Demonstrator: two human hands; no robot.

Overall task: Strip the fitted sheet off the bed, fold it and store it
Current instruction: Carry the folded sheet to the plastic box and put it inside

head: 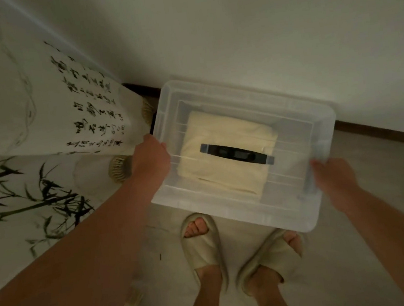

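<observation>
The left arm (80, 244) is stretching down; the left grip (149, 156) and right grip (333, 177) are holding the ends of the clear box (214, 93). The folded sheet (218, 130) is lying inside. Storing is likely finishing: next, setting it down level.

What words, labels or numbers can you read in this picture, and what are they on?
Brush-script columns on the bamboo-print cloth: Chinese-style characters, too cursive and blurred to quote.
Dark handle on the storage box: no legible marking, too dim to tell.
Nothing else shows any text.
</observation>
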